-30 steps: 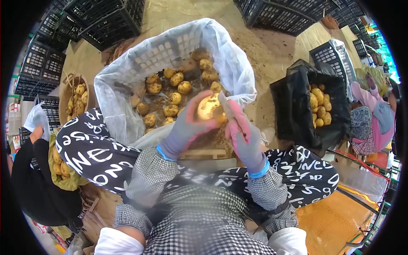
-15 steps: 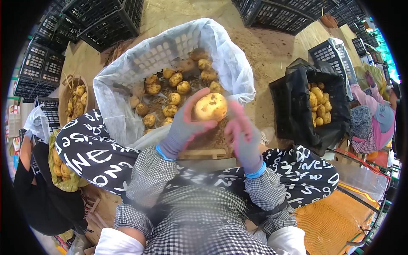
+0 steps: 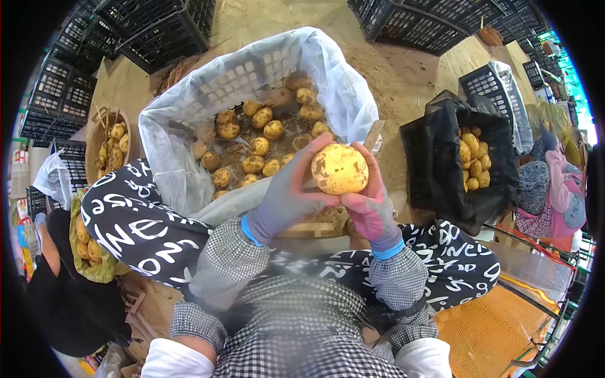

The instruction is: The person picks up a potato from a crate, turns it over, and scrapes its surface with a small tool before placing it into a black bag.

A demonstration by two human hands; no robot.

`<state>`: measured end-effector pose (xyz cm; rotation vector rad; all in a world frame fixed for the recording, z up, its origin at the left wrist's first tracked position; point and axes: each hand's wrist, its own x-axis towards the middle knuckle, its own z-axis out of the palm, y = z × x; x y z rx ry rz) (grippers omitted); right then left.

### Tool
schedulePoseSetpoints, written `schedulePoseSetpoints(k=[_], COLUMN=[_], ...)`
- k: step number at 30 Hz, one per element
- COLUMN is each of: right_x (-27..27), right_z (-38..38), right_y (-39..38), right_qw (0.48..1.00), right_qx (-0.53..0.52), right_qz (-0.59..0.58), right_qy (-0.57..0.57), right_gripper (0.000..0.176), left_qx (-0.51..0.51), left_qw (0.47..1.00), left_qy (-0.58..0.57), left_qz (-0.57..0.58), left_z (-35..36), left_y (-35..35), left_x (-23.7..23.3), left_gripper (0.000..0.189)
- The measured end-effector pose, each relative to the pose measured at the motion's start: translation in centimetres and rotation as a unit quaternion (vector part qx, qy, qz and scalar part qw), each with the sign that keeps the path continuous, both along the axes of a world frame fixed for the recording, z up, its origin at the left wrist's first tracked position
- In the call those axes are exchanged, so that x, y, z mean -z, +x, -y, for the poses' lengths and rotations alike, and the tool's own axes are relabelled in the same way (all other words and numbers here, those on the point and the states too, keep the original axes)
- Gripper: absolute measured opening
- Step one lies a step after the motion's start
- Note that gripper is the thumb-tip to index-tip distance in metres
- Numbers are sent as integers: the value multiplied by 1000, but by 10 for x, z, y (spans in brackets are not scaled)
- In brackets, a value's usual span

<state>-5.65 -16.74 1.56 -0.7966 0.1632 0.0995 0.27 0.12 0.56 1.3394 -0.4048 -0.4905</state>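
Note:
A large yellow potato (image 3: 340, 169) with brown dirt specks is held up between both hands, above the near right side of a crate. My left hand (image 3: 288, 194), in a grey and pink glove, grips its left side with thumb and fingers. On its right side, my right hand (image 3: 372, 205), gloved alike, presses with its fingers and thumb. Below lies the crate lined with white fabric (image 3: 170, 110), with several soil-covered potatoes (image 3: 259, 146) and loose dirt inside. The gloves hide part of the potato's edges.
A crate with a black liner (image 3: 435, 164) holds several potatoes on the right. A basket of potatoes (image 3: 113, 148) stands left, near a yellow-green bag (image 3: 94, 268). Stacked black crates (image 3: 167, 38) line the back. Other people sit at left (image 3: 72, 283) and right (image 3: 554, 189).
My right hand has come onto the potato, which my left hand alone held before. The potato has moved slightly right and looks larger, nearer the camera.

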Motion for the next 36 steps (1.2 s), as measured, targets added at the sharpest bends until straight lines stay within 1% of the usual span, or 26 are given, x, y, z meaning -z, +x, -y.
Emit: schedulePoseSetpoints(k=[1,4,7,10,13,14,15,17,18,19,21,22,24,26,27,29,30,31,32,33,34,35,36], right_x=[0,1,3,-1,6,2,9,34,38,34,21,15,8,17,21,12,5,2,-8,-4,2,16,33], right_z=[1,3,5,9,5,10,11,16,16,14,5,1,-6,-3,0,19,35,56,73,107,142,181,220], right_y=[-1,0,0,-1,-3,1,0,-6,-6,-6,-5,-4,-3,-6,-7,-3,0,5,15,19,23,26,25], right_qw=[1000,999,1000,994,997,990,990,970,968,968,964,972,983,989,991,998,999,990,974,967,956,943,929], right_qx=[-6,-19,-23,-97,-71,-137,-111,-56,-66,-66,-70,-67,-58,-61,-62,-1,30,130,214,219,254,287,319], right_qz=[-8,0,4,38,6,-3,-33,-93,-77,-91,-120,-129,-144,-123,-112,-62,-39,-36,-19,8,28,48,66], right_qy=[19,27,0,-41,-7,13,83,218,228,226,227,185,101,60,41,24,16,51,75,127,143,163,176], right_gripper=[86,87,86,82,75,65,65,68,65,64,64,63,61,60,59,58,57,55,51,48,47,46,44], left_qx=[13,31,1,2,-65,-60,-64,-70,-91,-114,-113,-87,-59,-55,-94,-175,-240,-306,-359,-409,-376,-334,-251], left_qw=[999,982,983,970,990,995,995,987,986,985,988,993,997,998,995,984,970,951,933,911,922,912,892], left_qy=[-31,-124,-136,-136,-37,71,69,62,63,64,68,69,38,-27,-19,1,-10,-21,-35,-51,92,233,364], left_qz=[-31,-138,-120,-203,-116,-44,16,132,123,113,76,47,9,-10,8,43,38,34,16,0,-21,-41,-90], left_z=[-1,-4,-3,-19,-14,-15,-16,-13,-5,7,13,11,7,1,-3,-11,-19,-30,-41,-52,-65,-73,-73], left_y=[0,-3,-5,9,9,12,15,19,14,4,-2,-3,-4,0,8,34,51,73,102,128,143,155,164], left_x=[1,-9,-8,1,-1,-2,4,20,17,10,-6,-17,-13,14,14,12,7,4,21,46,65,84,109], left_gripper=[85,88,72,47,39,37,39,44,43,42,42,43,43,42,40,36,32,28,26,25,28,33,41])
